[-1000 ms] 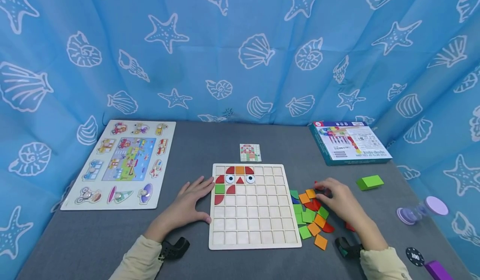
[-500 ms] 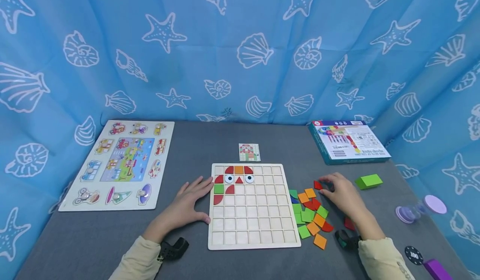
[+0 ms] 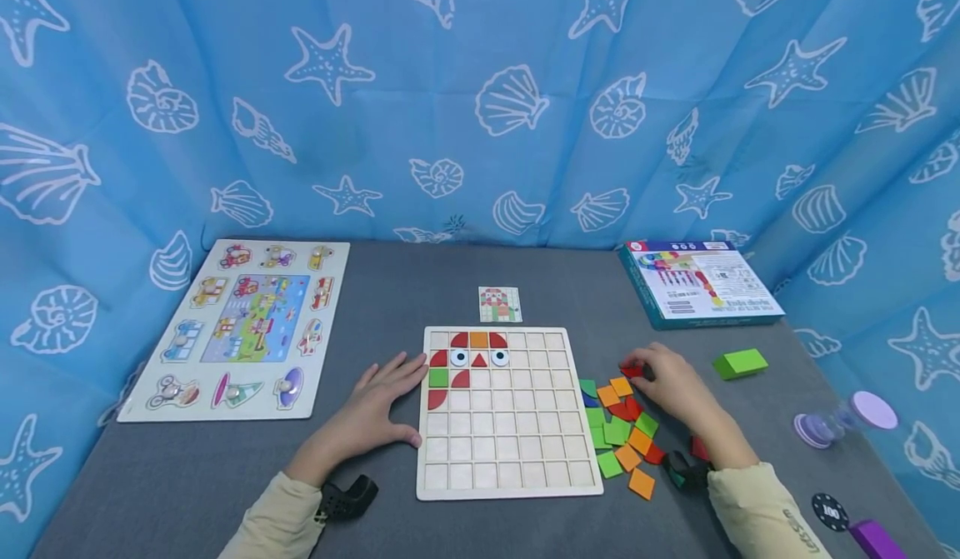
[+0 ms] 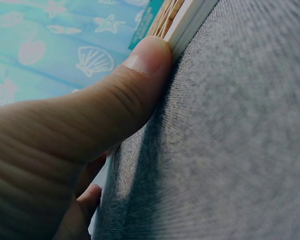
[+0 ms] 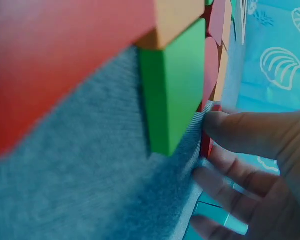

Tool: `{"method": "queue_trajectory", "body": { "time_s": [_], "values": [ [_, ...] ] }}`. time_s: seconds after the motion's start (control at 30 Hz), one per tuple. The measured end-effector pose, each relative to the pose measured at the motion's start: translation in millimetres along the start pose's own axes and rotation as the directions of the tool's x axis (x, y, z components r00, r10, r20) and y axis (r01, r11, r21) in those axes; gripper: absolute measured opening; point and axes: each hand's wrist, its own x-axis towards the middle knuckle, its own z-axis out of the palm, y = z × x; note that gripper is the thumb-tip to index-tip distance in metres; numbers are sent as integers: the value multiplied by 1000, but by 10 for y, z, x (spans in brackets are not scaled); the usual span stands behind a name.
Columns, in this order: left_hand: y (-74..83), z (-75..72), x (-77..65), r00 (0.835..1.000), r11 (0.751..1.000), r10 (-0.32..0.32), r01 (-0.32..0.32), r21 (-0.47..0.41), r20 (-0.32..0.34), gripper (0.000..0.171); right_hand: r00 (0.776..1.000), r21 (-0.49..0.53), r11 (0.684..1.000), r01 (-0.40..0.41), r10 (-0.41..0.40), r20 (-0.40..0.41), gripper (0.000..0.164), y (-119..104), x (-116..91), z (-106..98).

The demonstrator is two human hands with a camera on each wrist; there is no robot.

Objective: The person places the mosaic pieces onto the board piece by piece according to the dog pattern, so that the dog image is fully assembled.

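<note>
A square wooden grid board [image 3: 519,451] lies on the grey table, with red, green and orange tiles [image 3: 478,340] and two round eye pieces in its upper left cells. My left hand [image 3: 375,413] rests along the board's left edge, fingers spread. In the left wrist view its thumb [image 4: 145,60] touches the board's side [image 4: 185,30]. Beyond the loose tiles, my right hand [image 3: 671,386] pinches a small red tile [image 5: 206,144] between thumb and finger, close over the table. Its fingers partly cover that tile, and its exact shape is hidden.
Loose green, orange and red tiles [image 3: 617,432] crowd the board's right side. A small pattern card [image 3: 499,304] lies behind the board. Around them are a peg puzzle [image 3: 330,384], a box [image 3: 697,284], a green block [image 3: 740,364], an hourglass-like toy [image 3: 843,419] and a black chip [image 3: 829,512].
My right hand moved away from the loose tiles to the right, then came slightly back left, the red tile at its fingertips. My left hand has stayed at the board's edge.
</note>
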Motion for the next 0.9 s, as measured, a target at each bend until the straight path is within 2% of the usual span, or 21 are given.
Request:
{"method": "queue_trajectory", "body": {
  "time_s": [0.1,0.3,0.43,0.53,0.6,0.7,0.8,0.9],
  "values": [
    [-5,8,-4,1000,1000,0,0,3,0,99,998,29,998,61,-61,-1,18,9,-4,20],
    [-29,27,-9,1000,1000,8,-8,11,-8,99,998,54,997,61,-61,3,22,18,-16,35],
    [-30,30,-14,1000,1000,4,-4,9,-6,99,998,33,998,-49,50,-31,18,9,-36,30],
    [-29,32,-16,1000,1000,6,-6,12,-7,99,982,-7,982,-187,187,-40,34,-13,-51,16],
    [-26,30,-15,1000,1000,5,-5,12,-7,100,968,-28,968,-248,247,-28,40,-34,-53,5],
    [-21,22,-12,1000,1000,10,-10,9,-10,100,961,-30,961,-275,276,5,37,-66,-40,-3],
    [-17,16,-6,1000,1000,16,-16,11,-13,100,967,-19,967,-255,255,23,29,-100,-20,-5],
    [-15,15,-2,1000,1000,18,-17,20,-14,100,973,-23,973,-230,231,28,31,-124,-6,-9]
  ]
}}
